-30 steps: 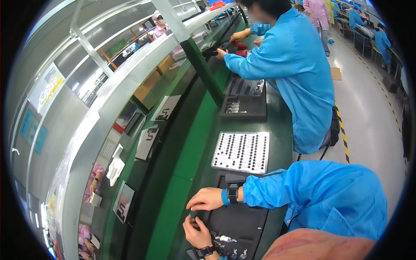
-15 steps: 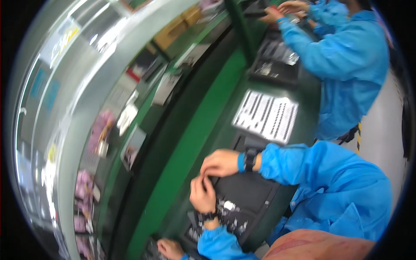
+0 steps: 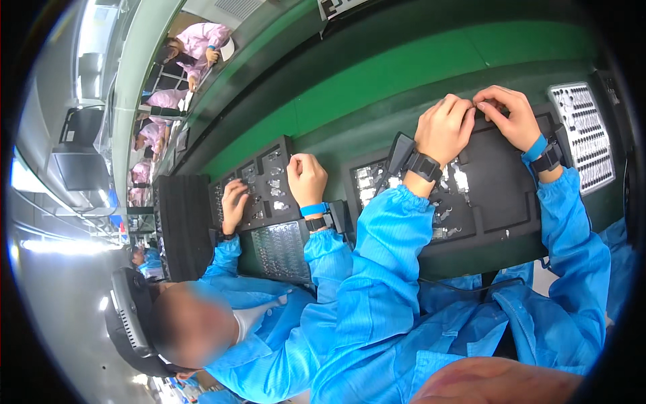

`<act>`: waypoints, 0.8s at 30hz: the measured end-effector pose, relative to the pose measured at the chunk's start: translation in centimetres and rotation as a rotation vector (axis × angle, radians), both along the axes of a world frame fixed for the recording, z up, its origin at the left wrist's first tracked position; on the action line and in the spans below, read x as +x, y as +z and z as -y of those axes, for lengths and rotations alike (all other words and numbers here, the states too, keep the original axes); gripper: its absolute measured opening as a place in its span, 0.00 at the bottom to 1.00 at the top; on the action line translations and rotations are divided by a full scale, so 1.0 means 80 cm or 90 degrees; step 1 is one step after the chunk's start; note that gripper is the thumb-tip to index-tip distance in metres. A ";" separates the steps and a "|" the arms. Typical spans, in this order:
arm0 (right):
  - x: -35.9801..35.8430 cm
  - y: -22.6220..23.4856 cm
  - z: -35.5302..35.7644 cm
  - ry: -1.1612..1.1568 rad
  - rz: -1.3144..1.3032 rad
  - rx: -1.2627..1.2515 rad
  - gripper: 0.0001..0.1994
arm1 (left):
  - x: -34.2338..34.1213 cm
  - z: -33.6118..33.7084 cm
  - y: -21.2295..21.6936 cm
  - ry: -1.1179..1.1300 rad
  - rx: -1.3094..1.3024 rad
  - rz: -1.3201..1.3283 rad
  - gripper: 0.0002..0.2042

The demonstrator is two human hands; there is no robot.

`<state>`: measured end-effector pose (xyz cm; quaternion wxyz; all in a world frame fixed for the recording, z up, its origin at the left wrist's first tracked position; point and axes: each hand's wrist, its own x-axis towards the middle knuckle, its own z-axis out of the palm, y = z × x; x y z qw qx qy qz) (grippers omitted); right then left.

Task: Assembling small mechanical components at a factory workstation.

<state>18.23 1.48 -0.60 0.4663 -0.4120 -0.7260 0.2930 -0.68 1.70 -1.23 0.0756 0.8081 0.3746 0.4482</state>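
Observation:
Over a black tray (image 3: 501,178), my left hand (image 3: 445,128) and my right hand (image 3: 509,116) meet almost fingertip to fingertip. Both have curled fingers and a closed pinch. Whatever sits between the fingertips, if anything, is too small to make out. Small shiny metal-looking parts (image 3: 445,214) lie in the tray's left side, below my left wrist, and more shiny pieces (image 3: 367,180) show in its left end. Each wrist wears a black watch-like device, and a blue band circles my right wrist.
A white sheet (image 3: 584,131) with rows of small dark marks lies right of the tray. At left, a co-worker in blue has a hand (image 3: 307,178) over another black parts tray (image 3: 276,148). Stacked black trays (image 3: 185,222) stand farther left. People in pink sit beyond the bench.
My view has swung left, bringing the left co-worker, their parts tray and the stacked trays into sight. The right-hand co-worker has mostly left the picture. My hands remain together over the tray.

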 end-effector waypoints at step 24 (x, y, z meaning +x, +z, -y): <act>0.011 0.010 0.004 -0.016 0.007 0.008 0.07 | 0.008 -0.002 -0.003 0.006 0.014 -0.016 0.03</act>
